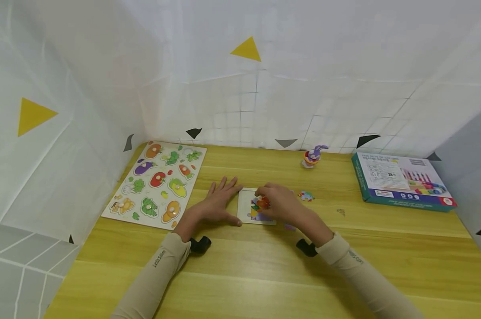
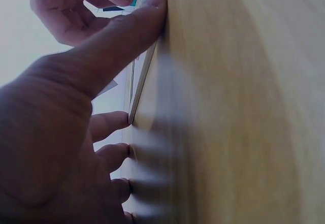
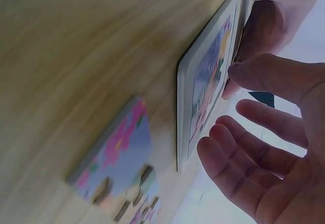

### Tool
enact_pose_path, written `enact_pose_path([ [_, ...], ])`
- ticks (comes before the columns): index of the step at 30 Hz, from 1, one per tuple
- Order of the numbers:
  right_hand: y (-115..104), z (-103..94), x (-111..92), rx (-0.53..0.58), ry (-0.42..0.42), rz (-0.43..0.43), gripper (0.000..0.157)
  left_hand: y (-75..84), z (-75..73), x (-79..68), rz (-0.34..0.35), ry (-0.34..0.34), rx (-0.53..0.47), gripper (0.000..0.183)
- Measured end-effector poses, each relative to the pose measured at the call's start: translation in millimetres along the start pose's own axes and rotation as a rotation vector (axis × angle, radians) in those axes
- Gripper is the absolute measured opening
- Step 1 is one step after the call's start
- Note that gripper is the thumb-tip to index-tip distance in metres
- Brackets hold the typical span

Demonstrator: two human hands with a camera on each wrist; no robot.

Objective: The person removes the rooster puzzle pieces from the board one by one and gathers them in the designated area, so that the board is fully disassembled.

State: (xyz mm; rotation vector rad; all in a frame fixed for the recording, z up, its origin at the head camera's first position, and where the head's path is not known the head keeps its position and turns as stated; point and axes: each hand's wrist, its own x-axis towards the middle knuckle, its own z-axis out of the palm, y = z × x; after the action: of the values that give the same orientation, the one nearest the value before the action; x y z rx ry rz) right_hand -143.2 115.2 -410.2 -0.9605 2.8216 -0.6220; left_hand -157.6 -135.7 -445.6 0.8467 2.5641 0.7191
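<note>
Broadly, the wooden table (image 1: 240,270) forms the ground of the scene, with a vegetable board (image 1: 154,193) at ten o'clock from the hands and a flat box (image 1: 404,177) at two o'clock (twelve pointing away from the person). The left hand (image 1: 218,204) lies at nine o'clock of a small pale puzzle tray (image 1: 243,201), fingers extended and spread, gripping nothing; its thumb touches the tray's near-left corner. The right hand (image 1: 282,204) reaches over the tray from three o'clock, thumb and loosely bent fingers parted, with nothing visible between them. The governing relation, as judged here, is that the tray sits between the hands, directly under the right fingertips, its bare portion toward nine o'clock and the left hand. Its long axis cannot be read, since the right hand covers the far-right part. A purple rabbit-like figure (image 1: 313,156) stands at one o'clock from the tray. Smallest are the loose pieces: from the right fingertips, a blue piece (image 1: 306,196) lies at three o'clock and a purple piece (image 1: 290,227) between four and five, both nearer the right hand.
</note>
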Motion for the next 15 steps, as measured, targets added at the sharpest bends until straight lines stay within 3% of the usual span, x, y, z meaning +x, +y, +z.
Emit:
enact_pose_path([
  [15,-6.7,5.9,8.5,-0.007,-0.039,-0.019,0.042,1.0,-1.4,-0.5,0.0,-0.004,-0.004,0.11],
])
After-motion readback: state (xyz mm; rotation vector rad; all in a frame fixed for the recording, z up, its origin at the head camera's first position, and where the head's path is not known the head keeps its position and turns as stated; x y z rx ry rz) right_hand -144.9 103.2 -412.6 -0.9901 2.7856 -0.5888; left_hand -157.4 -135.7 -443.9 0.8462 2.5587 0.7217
